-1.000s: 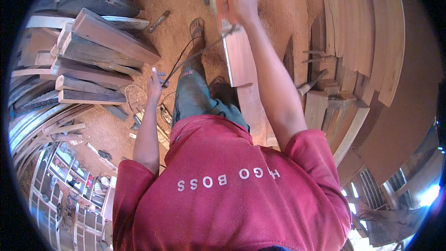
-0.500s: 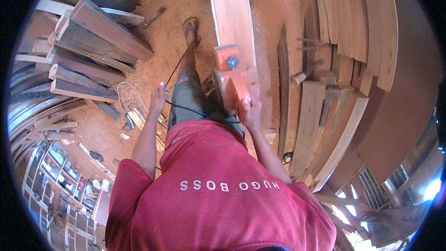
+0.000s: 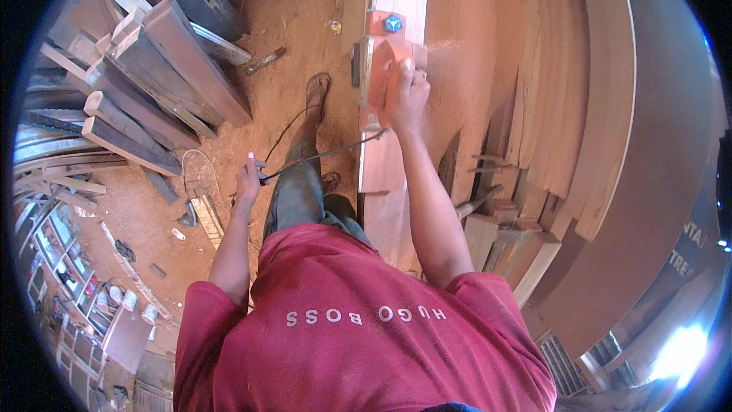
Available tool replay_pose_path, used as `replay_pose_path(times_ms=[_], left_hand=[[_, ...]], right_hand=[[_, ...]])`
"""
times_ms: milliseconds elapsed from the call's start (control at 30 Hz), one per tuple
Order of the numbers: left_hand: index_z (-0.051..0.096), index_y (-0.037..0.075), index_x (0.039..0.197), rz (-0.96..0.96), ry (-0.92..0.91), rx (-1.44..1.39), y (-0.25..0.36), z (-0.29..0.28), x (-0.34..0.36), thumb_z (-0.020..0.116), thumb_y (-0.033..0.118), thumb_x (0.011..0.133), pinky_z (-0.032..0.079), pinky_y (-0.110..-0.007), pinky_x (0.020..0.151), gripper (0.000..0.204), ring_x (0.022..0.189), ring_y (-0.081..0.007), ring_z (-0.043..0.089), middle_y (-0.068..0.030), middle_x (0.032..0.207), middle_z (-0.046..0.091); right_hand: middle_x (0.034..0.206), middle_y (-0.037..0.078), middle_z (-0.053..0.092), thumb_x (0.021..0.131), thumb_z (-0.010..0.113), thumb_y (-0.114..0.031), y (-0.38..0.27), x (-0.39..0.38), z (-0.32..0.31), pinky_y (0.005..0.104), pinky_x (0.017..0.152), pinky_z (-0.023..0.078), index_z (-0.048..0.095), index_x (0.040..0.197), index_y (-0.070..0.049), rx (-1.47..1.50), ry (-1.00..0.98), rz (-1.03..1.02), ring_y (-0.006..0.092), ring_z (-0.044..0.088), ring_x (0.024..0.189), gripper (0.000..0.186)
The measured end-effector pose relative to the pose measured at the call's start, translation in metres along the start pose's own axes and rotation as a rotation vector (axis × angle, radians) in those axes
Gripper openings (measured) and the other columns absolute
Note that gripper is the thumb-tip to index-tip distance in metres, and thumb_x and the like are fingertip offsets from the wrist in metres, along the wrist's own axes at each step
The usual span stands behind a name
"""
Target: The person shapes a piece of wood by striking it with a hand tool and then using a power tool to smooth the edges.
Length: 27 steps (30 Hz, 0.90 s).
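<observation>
An orange electric planer (image 3: 377, 80) with a blue front knob rests flat on a long reddish board (image 3: 383, 159). My right hand (image 3: 412, 99) is wrapped around the planer's rear handle, the arm stretched forward. A dark power cable (image 3: 324, 154) runs from the back of the planer across to my left hand (image 3: 248, 181). There the fingers are closed on the cable, off to the left of my legs, and a loop hangs down toward my foot. The underside of the planer is hidden against the wood.
Stacked timber (image 3: 194, 69) stands at the far left. More long planks (image 3: 560, 84) lie along the right side. Shavings cover the brown floor (image 3: 293, 30). A shelf rack (image 3: 61, 252) stands at the lower left, and a short pale wood piece (image 3: 206, 221) lies on the floor.
My right hand has pushed the planer forward along the board, farther from my body. The cable has drawn straighter between the planer and my left hand, which still holds it.
</observation>
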<state>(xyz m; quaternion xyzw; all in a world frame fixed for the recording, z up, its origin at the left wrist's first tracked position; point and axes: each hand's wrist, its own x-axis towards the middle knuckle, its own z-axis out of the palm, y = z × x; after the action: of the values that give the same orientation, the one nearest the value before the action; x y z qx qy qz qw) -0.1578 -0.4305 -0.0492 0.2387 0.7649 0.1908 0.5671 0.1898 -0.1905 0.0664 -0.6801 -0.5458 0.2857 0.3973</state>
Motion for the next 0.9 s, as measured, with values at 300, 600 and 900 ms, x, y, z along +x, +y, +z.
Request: replay_pose_path(times_ms=[300, 600, 900], left_hand=[[0.067, -0.002, 0.107, -0.001, -0.034, -0.237, 0.091, 0.056, 0.058, 0.024, 0.065, 0.103, 0.054, -0.034, 0.062, 0.079, 0.062, -0.0196, 0.065, -0.0117, 0.065, 0.064], [0.064, -0.001, 0.111, 0.030, -0.072, -0.551, 0.176, 0.099, 0.106, 0.026, 0.064, 0.104, 0.056, -0.031, 0.066, 0.076, 0.072, -0.0187, 0.067, -0.0109, 0.079, 0.067], [0.063, 0.000, 0.113, 0.163, -0.089, -0.509, 0.174, 0.100, 0.109, 0.023, 0.067, 0.102, 0.055, -0.035, 0.074, 0.080, 0.075, -0.0196, 0.066, -0.0102, 0.080, 0.067]], right_hand=[[0.056, 0.007, 0.054, 0.101, 0.048, -0.052, -0.034, 0.193, 0.062, 0.0368, 0.053, 0.043, 0.063, 0.071, 0.005, 0.090, 0.026, 0.078, 0.0127, 0.051, 0.055, 0.066], [0.092, 0.027, 0.071, 0.101, 0.045, -0.049, -0.064, 0.347, 0.114, 0.0497, 0.075, 0.049, 0.065, 0.106, 0.006, 0.092, 0.072, -0.023, 0.0365, 0.066, 0.077, 0.059], [0.111, 0.027, 0.064, 0.102, 0.035, -0.046, 0.007, 0.392, 0.095, 0.0545, 0.086, 0.047, 0.061, 0.125, -0.012, -0.474, 0.019, -0.396, 0.0457, 0.062, 0.102, 0.048]])
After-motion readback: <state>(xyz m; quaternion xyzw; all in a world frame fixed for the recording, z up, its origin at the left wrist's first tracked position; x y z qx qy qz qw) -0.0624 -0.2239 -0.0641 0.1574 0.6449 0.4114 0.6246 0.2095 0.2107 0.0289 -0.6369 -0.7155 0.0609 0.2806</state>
